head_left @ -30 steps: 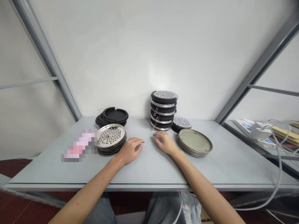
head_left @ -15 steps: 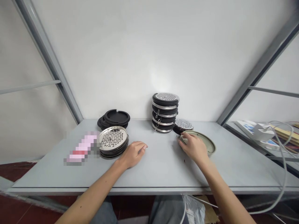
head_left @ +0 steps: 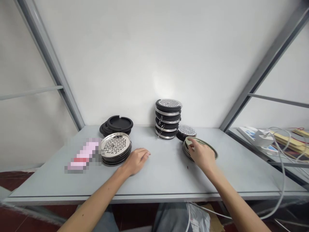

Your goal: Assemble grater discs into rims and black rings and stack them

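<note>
My left hand [head_left: 137, 161] rests on the grey table with its fingers loosely stretched and nothing in them. Beside it on the left stands a stack of round metal grater plates [head_left: 116, 145]. On the right, my right hand [head_left: 202, 155] pinches the rim of a round olive-green metal lid [head_left: 209, 146] on top of a low stack. My hand hides much of that lid, and its underside does not show. Just behind this stack lies a small pile of dark rings topped with a perforated silver disc [head_left: 187, 130].
A tall stack of black rings and perforated metal discs with wire clips [head_left: 168, 117] stands near the wall. Black round trays [head_left: 118, 123] lie at the back left, near a blurred pink item [head_left: 83, 155]. White cables [head_left: 281, 190] hang at the right edge.
My right thumb and fingers have shifted over the lid's rim, and the lid looks slightly more tilted. My left hand stays in place. The whole view has moved a little.
</note>
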